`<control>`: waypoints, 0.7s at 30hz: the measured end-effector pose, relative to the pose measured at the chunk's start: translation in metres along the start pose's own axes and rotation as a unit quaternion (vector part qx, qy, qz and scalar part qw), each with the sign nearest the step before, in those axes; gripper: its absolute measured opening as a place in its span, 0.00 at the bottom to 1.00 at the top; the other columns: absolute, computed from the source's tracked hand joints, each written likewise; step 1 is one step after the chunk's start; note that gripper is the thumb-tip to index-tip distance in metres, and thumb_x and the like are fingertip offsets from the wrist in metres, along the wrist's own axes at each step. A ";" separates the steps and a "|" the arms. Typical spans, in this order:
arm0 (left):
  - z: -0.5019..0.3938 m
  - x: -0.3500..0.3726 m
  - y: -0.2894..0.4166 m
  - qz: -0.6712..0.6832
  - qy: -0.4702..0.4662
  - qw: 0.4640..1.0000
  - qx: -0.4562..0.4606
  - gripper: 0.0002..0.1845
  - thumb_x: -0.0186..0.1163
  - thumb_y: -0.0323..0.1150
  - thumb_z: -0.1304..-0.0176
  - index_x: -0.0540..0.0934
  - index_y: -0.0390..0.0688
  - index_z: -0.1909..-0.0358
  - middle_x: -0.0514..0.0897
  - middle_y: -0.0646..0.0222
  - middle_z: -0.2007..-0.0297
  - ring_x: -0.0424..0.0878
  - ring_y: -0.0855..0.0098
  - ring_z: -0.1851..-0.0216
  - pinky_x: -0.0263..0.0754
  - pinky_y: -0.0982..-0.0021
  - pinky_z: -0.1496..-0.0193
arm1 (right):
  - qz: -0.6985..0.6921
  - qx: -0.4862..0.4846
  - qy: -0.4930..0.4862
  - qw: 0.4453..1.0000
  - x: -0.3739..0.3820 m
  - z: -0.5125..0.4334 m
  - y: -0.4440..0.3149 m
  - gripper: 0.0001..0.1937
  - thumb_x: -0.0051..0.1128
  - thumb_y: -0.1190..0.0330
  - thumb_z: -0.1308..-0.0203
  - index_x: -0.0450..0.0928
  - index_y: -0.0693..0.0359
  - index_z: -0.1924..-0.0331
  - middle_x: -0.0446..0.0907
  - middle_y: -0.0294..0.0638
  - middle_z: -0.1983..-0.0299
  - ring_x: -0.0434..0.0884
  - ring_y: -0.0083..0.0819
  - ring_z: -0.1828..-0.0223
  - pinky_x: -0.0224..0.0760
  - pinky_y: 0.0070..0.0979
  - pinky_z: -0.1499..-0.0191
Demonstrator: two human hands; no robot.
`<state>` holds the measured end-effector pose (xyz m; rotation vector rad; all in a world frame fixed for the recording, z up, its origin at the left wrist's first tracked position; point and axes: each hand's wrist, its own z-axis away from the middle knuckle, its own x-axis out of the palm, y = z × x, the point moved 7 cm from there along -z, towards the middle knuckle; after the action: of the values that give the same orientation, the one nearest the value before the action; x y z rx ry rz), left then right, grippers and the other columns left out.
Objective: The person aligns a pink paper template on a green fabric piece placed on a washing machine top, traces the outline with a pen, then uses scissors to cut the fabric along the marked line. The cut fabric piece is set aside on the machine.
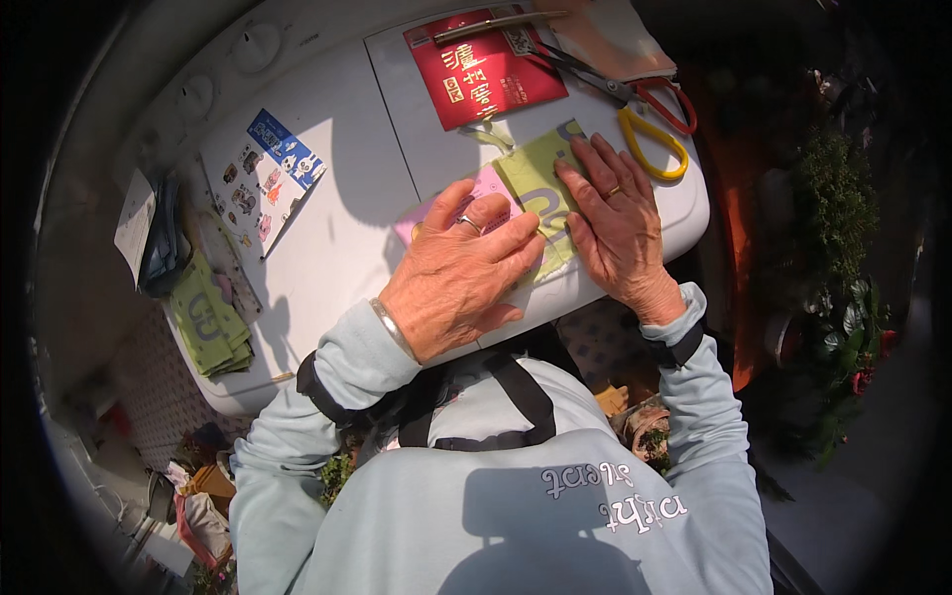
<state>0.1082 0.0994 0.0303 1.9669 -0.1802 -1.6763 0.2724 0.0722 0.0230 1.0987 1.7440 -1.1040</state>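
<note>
My left hand (468, 268), with a ring on one finger, rests palm down on a pink printed paper (497, 195) and hides much of it. A yellow-green printed paper sheet (537, 172) lies against the pink one and partly over its right side. My right hand (613, 216) presses flat on the right part of this green sheet, fingers spread. The green sheet's near edge looks torn near the front rim of the white appliance top (364, 253). Neither hand has its fingers closed around anything.
A red printed packet (483, 82) bearing a pen (483, 28) lies at the back. Scissors (654, 141) with red and yellow handles sit at right. Left are a sticker card (260, 186), green papers (204, 320) and a dark bundle (167, 245). Dials (255, 47) stand behind.
</note>
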 end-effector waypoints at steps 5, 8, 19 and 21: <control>0.052 -0.016 -0.015 -0.028 0.009 0.994 -0.109 0.46 0.82 0.33 0.65 0.76 0.51 0.37 0.73 0.60 0.35 0.67 0.52 0.30 0.49 0.42 0.23 | 0.001 -0.002 -0.005 1.000 0.000 0.000 0.002 0.26 0.60 0.69 0.38 0.77 0.59 0.34 0.72 0.51 0.28 0.69 0.53 0.26 0.56 0.51 0.24; 0.089 -0.031 -0.024 -0.028 0.016 0.984 -0.178 0.35 0.76 0.35 0.57 0.79 0.47 0.41 0.73 0.58 0.33 0.65 0.50 0.27 0.45 0.43 0.21 | 0.001 -0.008 -0.010 1.000 0.001 0.000 0.005 0.26 0.60 0.71 0.38 0.77 0.60 0.34 0.71 0.51 0.28 0.68 0.53 0.26 0.56 0.50 0.24; 0.110 -0.017 0.023 0.135 0.252 0.880 -0.380 0.16 0.72 0.24 0.48 0.83 0.37 0.57 0.87 0.58 0.58 0.84 0.55 0.60 0.79 0.61 0.54 | -0.037 0.002 -0.017 0.999 -0.007 0.004 0.010 0.28 0.67 0.70 0.43 0.77 0.68 0.37 0.70 0.58 0.29 0.67 0.60 0.27 0.58 0.50 0.25; 0.104 0.000 0.030 0.210 0.219 0.859 -0.413 0.17 0.69 0.21 0.46 0.83 0.36 0.53 0.87 0.58 0.53 0.84 0.59 0.55 0.78 0.64 0.50 | -0.049 0.016 -0.032 0.998 -0.014 0.007 0.017 0.29 0.69 0.71 0.45 0.76 0.69 0.37 0.70 0.58 0.29 0.67 0.60 0.27 0.60 0.49 0.27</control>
<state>0.0171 0.0415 0.0363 1.4299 0.2378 -0.7743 0.2938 0.0665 0.0295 0.9956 1.7517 -1.2186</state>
